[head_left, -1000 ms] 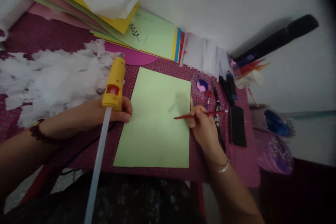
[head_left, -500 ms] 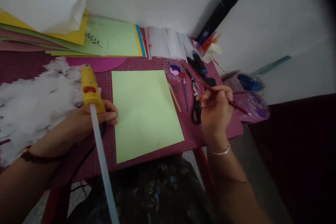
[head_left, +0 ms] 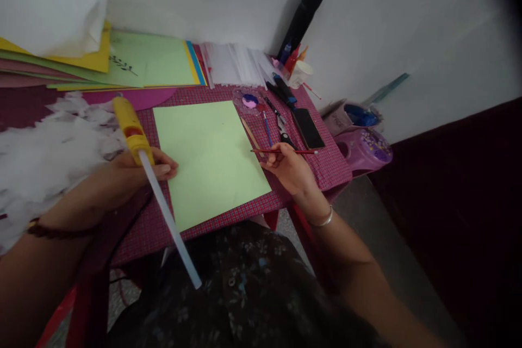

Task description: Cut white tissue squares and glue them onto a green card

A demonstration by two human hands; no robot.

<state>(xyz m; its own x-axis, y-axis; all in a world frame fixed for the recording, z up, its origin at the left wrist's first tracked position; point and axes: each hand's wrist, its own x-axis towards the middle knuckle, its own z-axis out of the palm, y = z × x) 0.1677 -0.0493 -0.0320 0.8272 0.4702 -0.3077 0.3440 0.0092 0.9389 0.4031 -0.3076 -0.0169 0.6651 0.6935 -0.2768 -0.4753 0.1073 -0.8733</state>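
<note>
In the middle lies a pale green sheet of paper [head_left: 212, 163] on the red checked tablecloth. My left hand [head_left: 138, 171] grips a yellow glue gun [head_left: 129, 125] at the sheet's left edge; the gun hides part of the fingers. A long whitish glue stick [head_left: 171, 223] juts from the gun's back end toward my body. At the sheet's right edge, my right hand [head_left: 291, 168] pinches a dark red pencil [head_left: 302, 151]. One end of that pencil reaches just over the paper.
White paper scraps [head_left: 57, 152] heap at the left. Stacked coloured sheets [head_left: 163, 60] and white strips [head_left: 234, 65] line the wall. A paint palette [head_left: 248, 100], blue brush [head_left: 267, 128], scissors [head_left: 285, 133] and a phone [head_left: 309, 128] lie right; a purple container [head_left: 367, 149] stands beyond the table edge.
My right hand has moved left and down with the pencil, from over the scissors to the sheet's right edge. The pencil now lies nearly level. The view has shifted slightly.
</note>
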